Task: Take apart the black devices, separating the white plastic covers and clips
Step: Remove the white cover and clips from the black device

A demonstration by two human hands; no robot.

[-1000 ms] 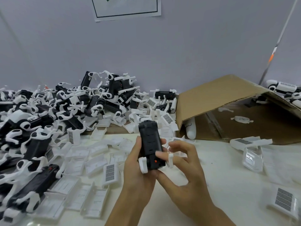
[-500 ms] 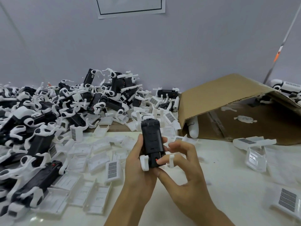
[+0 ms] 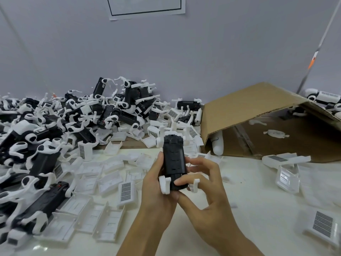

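Observation:
I hold one black device [image 3: 174, 159] upright above the table, at the centre of the head view. My left hand [image 3: 156, 187] grips it from the left side and behind. My right hand [image 3: 204, 187] pinches its lower end, thumb across the front. White clips [image 3: 164, 184] stick out at the bottom corners, and another white part shows at the top. A big heap of black devices with white clips [image 3: 77, 122] fills the left and back. Loose white covers [image 3: 108, 182] lie spread in front of the heap.
An open cardboard box [image 3: 258, 115] lies on its side at the right with a few white parts inside. More white covers [image 3: 287, 163] and a barcode-labelled cover [image 3: 322, 225] lie at the right. A grey wall stands behind.
The view has shifted slightly. My right thumb has slid lower across the device's bottom end. Both hands keep their grip on the device.

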